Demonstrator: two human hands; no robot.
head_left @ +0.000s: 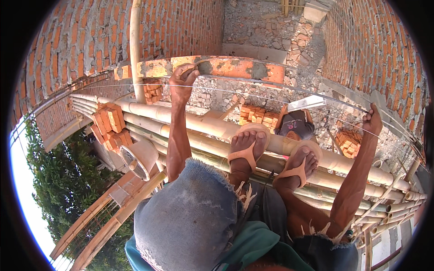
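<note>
My left hand [184,81] is closed at the top of a narrow brick wall [226,67] smeared with patches of mortar. A thin grey rod [294,86] runs from beside its fingers to my right hand [372,120], bending in the fisheye picture. The right hand is closed around the rod near the right-hand brick wall. What the left fingertips pinch is partly hidden, but the rod meets them. A pale string [253,96] crosses below the rod and passes close to both hands.
My sandalled feet stand on bamboo poles [199,122]. Brick stacks [108,122] and a whitish bucket [140,158] sit at left. Far below are rubble [298,40], more bricks [260,116] and a person [294,124] beside a white panel [306,102]. An upright bamboo post [135,45] rises at left.
</note>
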